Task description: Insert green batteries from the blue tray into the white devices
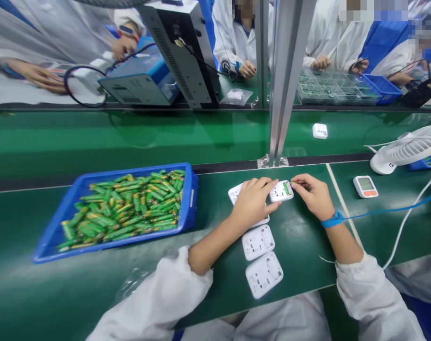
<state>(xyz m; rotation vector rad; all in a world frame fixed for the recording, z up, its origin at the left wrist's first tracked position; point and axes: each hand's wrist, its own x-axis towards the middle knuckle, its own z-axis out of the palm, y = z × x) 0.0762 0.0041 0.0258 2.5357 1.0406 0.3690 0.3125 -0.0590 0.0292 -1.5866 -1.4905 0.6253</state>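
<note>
My left hand [252,201] steadies a white plastic device casing [277,192] between thumb and fingers. A green battery [286,188] lies in the casing's slot. At the casing's right edge my right hand [312,192] is closed in a pinch, with a small green end of what looks like a battery showing at the fingertips. Beneath and beside my left hand are more white casings, partly covered, one of them showing a corner [233,193]. Closer to me, two casings [258,242] [264,274] lie in a row, with their battery slots facing up.
A blue tray [192,199] heaped with green batteries [130,203] stands at left. To the right are a device with a screen [365,186], a white fan [403,149] and cables. A metal post [284,80] rises behind the table. Across the green conveyor, carrying a casing [320,131], co-workers sit.
</note>
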